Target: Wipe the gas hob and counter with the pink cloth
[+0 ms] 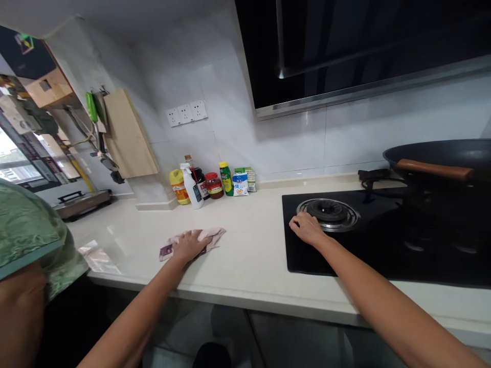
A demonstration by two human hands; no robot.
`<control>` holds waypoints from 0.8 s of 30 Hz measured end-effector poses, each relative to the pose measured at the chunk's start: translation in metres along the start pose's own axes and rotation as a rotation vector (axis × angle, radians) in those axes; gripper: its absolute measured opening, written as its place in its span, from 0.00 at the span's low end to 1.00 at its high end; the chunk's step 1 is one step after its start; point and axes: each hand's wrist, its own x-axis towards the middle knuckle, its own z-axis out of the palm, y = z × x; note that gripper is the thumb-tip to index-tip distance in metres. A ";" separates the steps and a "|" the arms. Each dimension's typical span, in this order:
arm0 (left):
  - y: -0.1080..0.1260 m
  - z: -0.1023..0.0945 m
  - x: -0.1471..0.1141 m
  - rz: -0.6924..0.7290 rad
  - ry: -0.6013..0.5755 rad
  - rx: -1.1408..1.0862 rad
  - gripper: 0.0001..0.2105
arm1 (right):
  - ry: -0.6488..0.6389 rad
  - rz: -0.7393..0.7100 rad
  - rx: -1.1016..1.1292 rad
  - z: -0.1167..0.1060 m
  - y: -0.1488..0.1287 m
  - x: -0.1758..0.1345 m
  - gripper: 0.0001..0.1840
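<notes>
On the pale countertop (245,255), my left hand (187,246) presses a pink and purple cloth (217,234), its fingers over the fabric and part of the cloth bunched under the palm. My right hand (307,227) is at the left side of the black gas hob (307,258), beside the metal ring of the left burner (329,212). Its fingers are curled downward, and whatever may be under them is hidden.
Behind the cloth stand a white spray bottle (192,186), a yellow jug (178,186), a red-lidded jar (214,186), a green bottle (226,179) and seasoning packets (241,185). A wok (452,148) sits at right below the range hood (364,46). Another person's green shirt (34,235) is close at left.
</notes>
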 end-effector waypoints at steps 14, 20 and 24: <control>0.021 0.035 -0.133 0.412 0.315 -0.206 0.25 | -0.089 -0.099 0.034 -0.009 0.001 -0.014 0.14; 0.031 0.036 -0.143 0.417 0.377 -0.133 0.29 | -0.048 -0.221 0.230 -0.049 0.010 -0.070 0.15; 0.074 0.027 -0.149 0.473 0.322 -0.121 0.32 | 0.194 -0.168 0.471 -0.070 0.025 -0.135 0.15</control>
